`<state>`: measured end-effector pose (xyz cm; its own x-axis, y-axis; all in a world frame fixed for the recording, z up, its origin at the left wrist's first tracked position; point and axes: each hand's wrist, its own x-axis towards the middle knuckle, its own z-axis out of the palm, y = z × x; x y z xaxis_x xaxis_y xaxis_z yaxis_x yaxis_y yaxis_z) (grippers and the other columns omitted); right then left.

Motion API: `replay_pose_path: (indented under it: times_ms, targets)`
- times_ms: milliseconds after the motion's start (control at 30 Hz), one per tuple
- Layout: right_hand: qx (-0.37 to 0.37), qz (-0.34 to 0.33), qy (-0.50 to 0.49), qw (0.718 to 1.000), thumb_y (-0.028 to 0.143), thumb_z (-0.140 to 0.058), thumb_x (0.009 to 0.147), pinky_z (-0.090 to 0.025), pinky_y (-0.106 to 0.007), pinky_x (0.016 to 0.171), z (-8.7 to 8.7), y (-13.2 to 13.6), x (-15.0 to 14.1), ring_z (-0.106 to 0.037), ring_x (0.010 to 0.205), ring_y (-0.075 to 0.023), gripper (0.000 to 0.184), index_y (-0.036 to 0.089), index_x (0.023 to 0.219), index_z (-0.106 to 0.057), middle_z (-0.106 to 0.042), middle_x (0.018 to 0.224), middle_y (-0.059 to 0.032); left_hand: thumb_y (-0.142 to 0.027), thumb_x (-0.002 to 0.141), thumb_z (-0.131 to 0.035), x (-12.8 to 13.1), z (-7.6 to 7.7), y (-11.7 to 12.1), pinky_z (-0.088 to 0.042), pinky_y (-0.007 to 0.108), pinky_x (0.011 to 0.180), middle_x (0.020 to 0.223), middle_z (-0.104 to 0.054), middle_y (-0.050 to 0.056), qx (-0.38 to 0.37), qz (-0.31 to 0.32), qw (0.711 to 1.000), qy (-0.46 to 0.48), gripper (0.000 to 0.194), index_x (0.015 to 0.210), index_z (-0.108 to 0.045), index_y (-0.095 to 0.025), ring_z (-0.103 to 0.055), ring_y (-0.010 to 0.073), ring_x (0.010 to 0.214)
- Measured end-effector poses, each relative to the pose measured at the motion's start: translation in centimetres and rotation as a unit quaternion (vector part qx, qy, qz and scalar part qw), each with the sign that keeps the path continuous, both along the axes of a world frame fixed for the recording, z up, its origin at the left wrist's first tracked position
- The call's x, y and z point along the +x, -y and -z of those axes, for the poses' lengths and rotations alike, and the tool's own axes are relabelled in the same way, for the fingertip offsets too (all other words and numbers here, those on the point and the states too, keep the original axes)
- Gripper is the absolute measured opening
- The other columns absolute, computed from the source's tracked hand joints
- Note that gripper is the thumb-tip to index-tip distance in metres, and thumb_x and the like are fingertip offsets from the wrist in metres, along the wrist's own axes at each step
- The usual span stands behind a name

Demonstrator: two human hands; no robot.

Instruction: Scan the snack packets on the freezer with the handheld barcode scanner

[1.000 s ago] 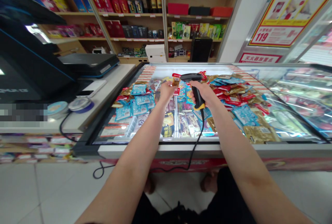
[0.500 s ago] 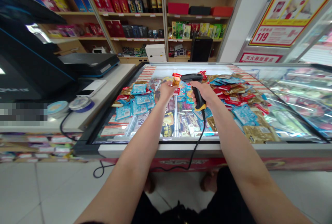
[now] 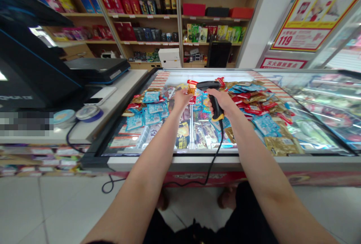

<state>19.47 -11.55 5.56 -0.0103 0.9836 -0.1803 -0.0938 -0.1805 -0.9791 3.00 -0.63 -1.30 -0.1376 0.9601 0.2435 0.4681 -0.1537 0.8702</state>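
My left hand point(image 3: 181, 99) pinches a small red and gold snack packet point(image 3: 192, 87) by its edge, above the glass top of a chest freezer point(image 3: 180, 159). Wrapped in my right hand point(image 3: 221, 100) is a black and yellow barcode scanner point(image 3: 216, 105), its head turned left, close to the packet. The scanner's cord hangs down over the freezer's front edge. On the glass to the left lies a pile of light-blue packets point(image 3: 154, 108) with some red ones. To the right is a larger heap of red, gold and blue packets point(image 3: 254, 102).
A counter point(image 3: 113, 102) at the left carries a black weighing scale point(image 3: 98, 69), a phone point(image 3: 94, 100) and a round tin point(image 3: 88, 113). Shelves point(image 3: 146, 16) with bottles and boxes stand behind the freezer. The black cord point(image 3: 210, 161) loops below its front edge.
Almost nothing differs. Both hands, the packet and the scanner stay in the same place; the light at the packet looks slightly changed.
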Motion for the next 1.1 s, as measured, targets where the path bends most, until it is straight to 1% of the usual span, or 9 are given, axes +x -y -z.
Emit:
replay_pose_path:
  times_ms: [267,467,567,700,767,867,967,1033,1100]
  targets:
    - [0.023,-0.011,-0.038,0.999,0.040,-0.061,0.094,-0.045,-0.023,0.036,0.8,-1.0,0.5,-0.053,0.037,-0.0132,0.029,0.020,0.075,-0.053,-0.059,0.052,-0.0006,-0.021,0.070,-0.070,0.0,0.2,0.2,-0.052,0.026,0.080,0.094,-0.078,0.007,-0.004,0.013,0.999,0.030,0.021,0.090,-0.076,-0.015,-0.072,0.0224,0.092]
    - [0.014,-0.046,-0.030,0.998,0.036,-0.056,0.097,-0.043,-0.023,0.033,1.1,-1.2,-0.1,-0.052,0.036,-0.0133,0.027,0.019,0.077,-0.054,-0.059,0.051,-0.0011,-0.024,0.071,-0.068,-0.8,0.4,0.2,-0.050,0.027,0.070,0.078,-0.073,0.005,-0.011,-0.003,1.000,0.022,0.018,0.084,-0.074,-0.014,-0.069,0.0216,0.079]
    - [0.023,-0.054,-0.020,0.998,0.036,-0.058,0.097,-0.045,-0.023,0.034,0.6,-1.0,-1.3,-0.053,0.036,-0.0133,0.025,0.019,0.079,-0.055,-0.059,0.051,-0.0001,-0.023,0.070,-0.069,-2.2,-0.5,0.6,-0.050,0.026,0.070,0.079,-0.071,0.003,-0.010,-0.018,0.999,0.046,0.028,0.096,-0.074,-0.014,-0.069,0.0204,0.078]
    - [0.038,-0.057,-0.013,0.998,0.036,-0.058,0.097,-0.044,-0.022,0.034,-0.3,-0.8,-3.2,-0.053,0.036,-0.0129,0.025,0.019,0.078,-0.055,-0.059,0.051,0.0001,-0.019,0.069,-0.070,-5.8,-2.7,1.5,-0.052,0.028,0.077,0.092,-0.072,0.004,-0.010,-0.068,0.995,0.068,0.054,0.122,-0.066,-0.013,-0.069,0.0207,0.085]
    - [0.041,-0.052,-0.011,0.998,0.034,-0.057,0.097,-0.044,-0.022,0.033,-0.5,-0.7,-4.0,-0.053,0.035,-0.0129,0.024,0.018,0.079,-0.055,-0.059,0.051,0.0000,-0.016,0.071,-0.069,-8.2,-3.9,2.2,-0.052,0.031,0.082,0.101,-0.072,0.007,-0.004,-0.103,0.994,0.045,0.059,0.130,-0.061,-0.013,-0.069,0.0221,0.091]
    - [0.034,-0.049,-0.017,0.998,0.034,-0.056,0.098,-0.044,-0.023,0.033,-0.3,-0.8,-4.9,-0.052,0.035,-0.0130,0.023,0.018,0.080,-0.055,-0.058,0.050,0.0006,-0.016,0.074,-0.069,-11.8,-4.9,3.6,-0.048,0.036,0.097,0.123,-0.068,0.013,0.003,-0.167,0.985,-0.044,0.067,0.139,-0.052,-0.014,-0.064,0.0268,0.112]
    - [0.028,-0.045,-0.028,0.998,0.035,-0.056,0.098,-0.045,-0.023,0.034,0.3,-1.0,-5.4,-0.052,0.035,-0.0131,0.024,0.019,0.080,-0.054,-0.058,0.050,0.0008,-0.027,0.076,-0.072,-14.1,-4.6,4.7,-0.041,0.046,0.108,0.141,-0.057,0.019,-0.026,-0.211,0.965,-0.152,0.069,0.142,-0.052,-0.017,-0.052,0.0362,0.131]
    - [0.023,-0.042,-0.031,0.998,0.035,-0.056,0.098,-0.045,-0.023,0.034,0.8,-1.1,-5.5,-0.052,0.035,-0.0131,0.023,0.019,0.081,-0.053,-0.058,0.050,0.0009,-0.034,0.078,-0.071,-14.8,-3.8,5.2,-0.040,0.050,0.108,0.141,-0.056,0.019,-0.050,-0.215,0.955,-0.196,0.063,0.138,-0.057,-0.021,-0.049,0.0397,0.133]
    - [0.014,-0.045,-0.027,0.999,0.035,-0.057,0.097,-0.045,-0.023,0.034,1.3,-1.1,-5.6,-0.052,0.035,-0.0133,0.022,0.019,0.081,-0.053,-0.058,0.050,0.0009,-0.039,0.081,-0.067,-14.8,-3.2,5.4,-0.041,0.051,0.106,0.136,-0.059,0.018,-0.062,-0.211,0.951,-0.217,0.055,0.133,-0.062,-0.024,-0.052,0.0403,0.130]
